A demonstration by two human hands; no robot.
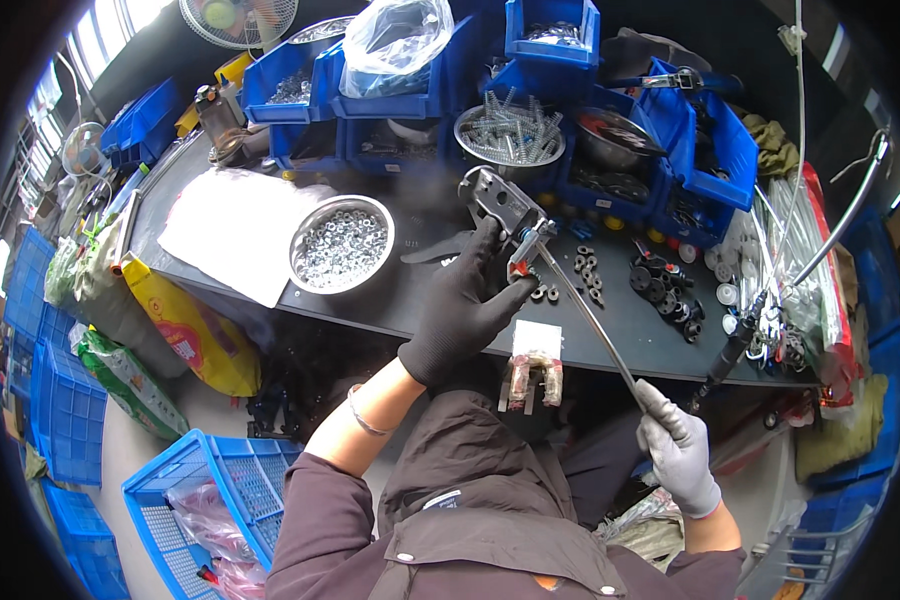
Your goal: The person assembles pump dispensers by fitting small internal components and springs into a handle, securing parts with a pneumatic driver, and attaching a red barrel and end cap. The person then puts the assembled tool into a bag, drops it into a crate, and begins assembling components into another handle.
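Note:
My left hand [467,300], in a black glove, is closed around a silver metal bracket assembly [510,205] above the bench. A small red part [519,268] shows beside its thumb. From the assembly a long thin metal rod [598,325] slants down to the right. My right hand [678,445], in a pale grey glove, has its fingers wrapped round the rod's lower end. Whether the rod is fixed to the assembly or only touches it, I cannot tell. Below the left hand, a white block-like fixture [537,345] with worn prongs sits at the bench edge.
A steel bowl of nuts [378,270] stands left, beside white sheeting [225,225]. Behind are blue bins [395,103] and a bowl of springs [470,150]. Black wheel-like parts [660,290] and small metal pieces [588,272] lie right. A blue crate [205,455] stands lower left.

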